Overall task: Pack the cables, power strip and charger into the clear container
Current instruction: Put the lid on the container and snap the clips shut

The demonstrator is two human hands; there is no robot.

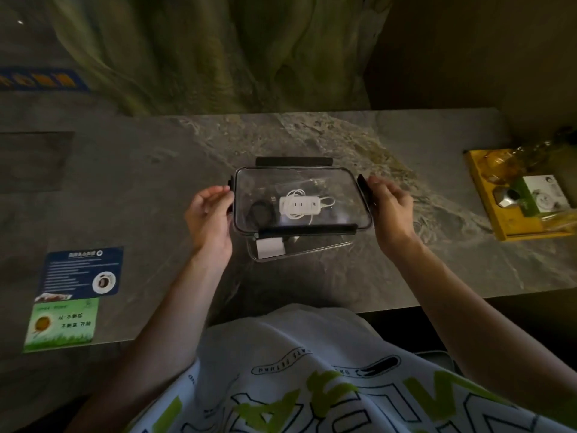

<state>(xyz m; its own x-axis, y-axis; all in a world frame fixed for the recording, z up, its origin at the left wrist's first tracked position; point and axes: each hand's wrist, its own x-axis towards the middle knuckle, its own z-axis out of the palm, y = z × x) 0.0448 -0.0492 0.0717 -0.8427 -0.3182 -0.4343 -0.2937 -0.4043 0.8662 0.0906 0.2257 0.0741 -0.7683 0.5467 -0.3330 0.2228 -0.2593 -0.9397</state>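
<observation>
Closing step: we judge the packing done and the clear rectangular plastic lid (337, 185) about to go on; it hangs over the clear rectangular plastic container (312, 250), shifted toward the far edge of the grey marbled stone tabletop (150, 198).
Alignment: we should bring the lid toward the near edge until its four corners sit over the container's corners, keeping it level so no side seats first.
Latches: the black latch flaps (307, 230) want to stay swung outward until the lid sits flat; then we press opposite pairs down, short ends first.
Cable check: nothing should cross the rim, or the seal will pinch it; from here we cannot tell whether any loop rides that high.
Left hand (209, 214): it grips the lid's left short end, fingers curled round the edge.
Right hand (390, 207): it holds the right short end at the flap; the two hands are well apart, the lid spanning between them.
Contents: seen through the lid, the white oblong power strip (299, 205) lies mid-container with a thin white cable (295, 192) looped round it and a coiled black cable (258, 212) just beside it on the left.
Charger: the small white block charger (270, 247) sits in the container's near-left corner, uncovered by the lid.
Container position: mid-tabletop, between our hands and below them.
</observation>
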